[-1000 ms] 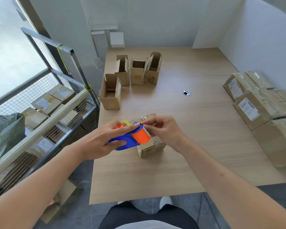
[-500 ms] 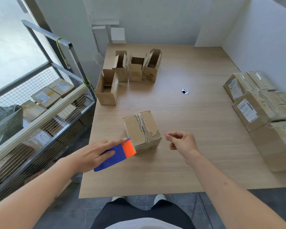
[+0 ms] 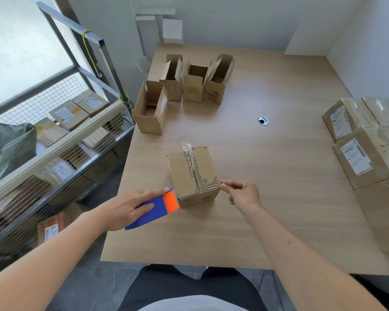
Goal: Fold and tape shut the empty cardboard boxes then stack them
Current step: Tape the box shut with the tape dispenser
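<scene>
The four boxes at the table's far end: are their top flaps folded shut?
No: the four boxes stand open, flaps up and insides showing.

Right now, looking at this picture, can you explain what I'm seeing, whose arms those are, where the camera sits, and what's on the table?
There is no machine here. A person wears a camera on the head, so you look down along their two bare arms. The left hand holds a blue and orange tape dispenser against a closed cardboard box that has tape along its top seam. The right hand has its fingers pinched together at the box's near corner; whether it holds tape I cannot tell. Farther back on the wooden table stand four open boxes. Taped, labelled boxes sit at the right edge.
</scene>
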